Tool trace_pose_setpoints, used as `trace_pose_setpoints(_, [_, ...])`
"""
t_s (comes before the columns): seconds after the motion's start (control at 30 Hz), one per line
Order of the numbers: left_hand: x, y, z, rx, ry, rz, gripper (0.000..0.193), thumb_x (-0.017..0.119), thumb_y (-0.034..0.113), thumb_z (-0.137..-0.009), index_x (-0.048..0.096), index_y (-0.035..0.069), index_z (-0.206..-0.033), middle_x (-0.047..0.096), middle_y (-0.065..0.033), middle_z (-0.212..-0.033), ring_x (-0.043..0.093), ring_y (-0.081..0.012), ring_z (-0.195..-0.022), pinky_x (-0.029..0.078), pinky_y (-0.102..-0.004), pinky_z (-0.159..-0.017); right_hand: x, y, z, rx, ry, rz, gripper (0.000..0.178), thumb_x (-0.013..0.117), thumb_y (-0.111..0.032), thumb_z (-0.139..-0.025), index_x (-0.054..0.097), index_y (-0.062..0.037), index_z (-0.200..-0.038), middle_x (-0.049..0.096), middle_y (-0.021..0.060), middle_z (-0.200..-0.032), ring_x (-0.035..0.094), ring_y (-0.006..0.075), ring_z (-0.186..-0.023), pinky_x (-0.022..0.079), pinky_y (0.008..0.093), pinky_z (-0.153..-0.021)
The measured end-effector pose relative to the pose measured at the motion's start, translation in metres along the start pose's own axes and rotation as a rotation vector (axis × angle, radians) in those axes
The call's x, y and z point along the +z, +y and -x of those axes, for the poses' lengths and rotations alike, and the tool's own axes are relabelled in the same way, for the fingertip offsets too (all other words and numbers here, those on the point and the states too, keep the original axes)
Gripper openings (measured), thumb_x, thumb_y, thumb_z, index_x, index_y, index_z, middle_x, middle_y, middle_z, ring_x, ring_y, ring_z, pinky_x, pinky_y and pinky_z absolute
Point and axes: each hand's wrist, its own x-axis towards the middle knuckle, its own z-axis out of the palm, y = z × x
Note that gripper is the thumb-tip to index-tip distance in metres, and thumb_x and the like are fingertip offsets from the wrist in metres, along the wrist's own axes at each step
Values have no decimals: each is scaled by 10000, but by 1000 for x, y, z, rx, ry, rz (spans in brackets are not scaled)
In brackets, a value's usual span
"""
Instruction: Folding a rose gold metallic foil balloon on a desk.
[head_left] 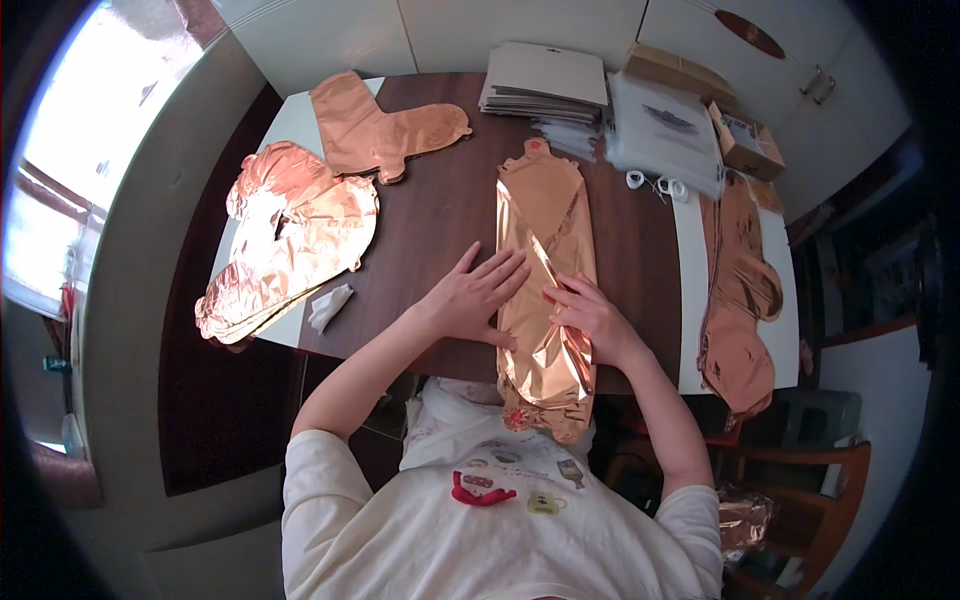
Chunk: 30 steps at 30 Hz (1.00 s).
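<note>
A copper-coloured foil balloon (541, 220), flat and folded into a long strip, lies lengthwise before me. Its near end hangs over the table's front edge against my shirt. My left hand (478, 296) is open, fingers spread, pressing on the balloon's left edge. On the opposite edge rests my right hand (594, 322), its fingers apart and slightly bent over the creased foil; its thumb is hard to make out. Small red spots mark both ends of the balloon. Diagonal folds and bright creases cross its middle.
Flat foil balloons lie in a shiny stack (300, 230) at left, a further pile (385, 135) behind it, and another pile (738, 300) at right. A crumpled white tissue (330, 306), grey cards (545, 80), clear plastic bags (660, 125), white string (675, 188) and a small box (745, 140) are also there.
</note>
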Motion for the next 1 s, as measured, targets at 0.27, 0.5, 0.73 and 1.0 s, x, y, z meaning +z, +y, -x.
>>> trace_pose_setpoints(0.27, [-7,-5,0,-42,-28,48,1230,596,790,-538,222,27,-1428,250,-200,-1467,229,-327,-1371,195,-550,-1081,1,2,0,-33,0,25,199,683,-101,-687,646,-45,-875,522,114,-1288,385,333,-1280,294,486,-1073])
trace_pose_setpoints(0.5, [-7,-28,-13,-96,-71,11,1256,632,763,-527,175,35,-1442,219,-207,-1475,205,-332,-1378,188,-551,-1086,0,0,0,-33,12,26,226,718,-98,-645,656,-58,-859,531,101,-1278,390,325,-1278,291,485,-1076])
trace_pose_setpoints(0.73, [-8,-54,-31,-202,-113,-6,1250,570,812,-556,162,35,-1446,210,-174,-1491,177,-299,-1393,169,-548,-1094,-1,-1,2,-20,-2,-2,238,723,-80,-633,666,-54,-863,571,71,-1235,394,335,-1276,283,502,-1077])
trace_pose_setpoints(1.0, [-11,-75,-48,-283,-175,3,1280,609,793,-551,127,18,-1448,149,-163,-1510,120,-283,-1407,135,-517,-1114,2,1,4,-22,12,-2,241,720,-98,-655,671,-44,-885,595,65,-1206,387,339,-1287,246,527,-1091])
